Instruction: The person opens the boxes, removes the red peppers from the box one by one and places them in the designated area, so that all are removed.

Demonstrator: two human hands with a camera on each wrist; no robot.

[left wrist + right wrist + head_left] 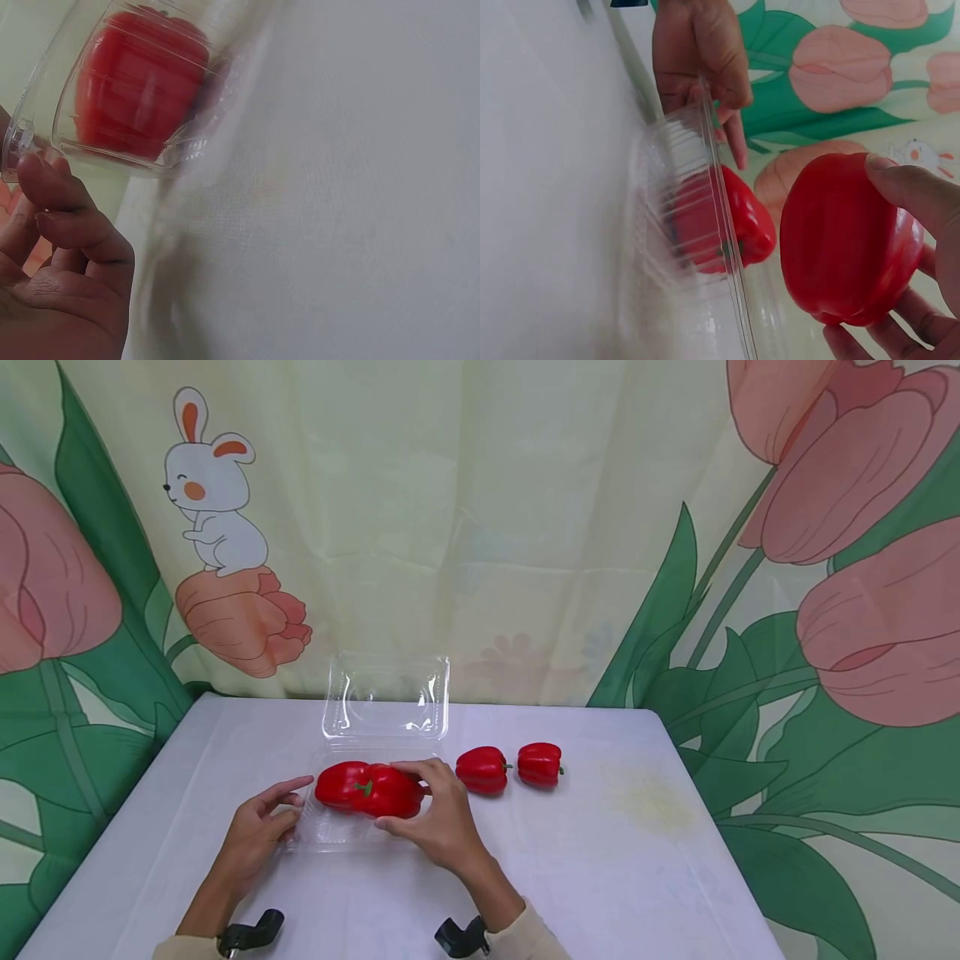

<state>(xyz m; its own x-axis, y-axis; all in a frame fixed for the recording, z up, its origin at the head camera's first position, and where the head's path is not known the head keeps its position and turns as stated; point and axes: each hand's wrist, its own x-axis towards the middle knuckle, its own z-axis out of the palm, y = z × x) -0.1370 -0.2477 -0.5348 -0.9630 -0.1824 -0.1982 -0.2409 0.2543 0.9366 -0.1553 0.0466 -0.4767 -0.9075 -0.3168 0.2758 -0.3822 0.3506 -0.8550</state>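
My right hand grips a red bell pepper between thumb and fingers, above the right part of a clear plastic clamshell container. Another red bell pepper lies inside the container's left part, seen through the ribbed wall in the left wrist view. At the container's left side, my left hand pinches the rim, its index finger reaching toward the pepper inside. The clear lid stands raised at the back.
Two more red bell peppers, a nearer one and a farther one, lie on the white-covered table right of the container. A curtain printed with tulips and a rabbit hangs behind the table.
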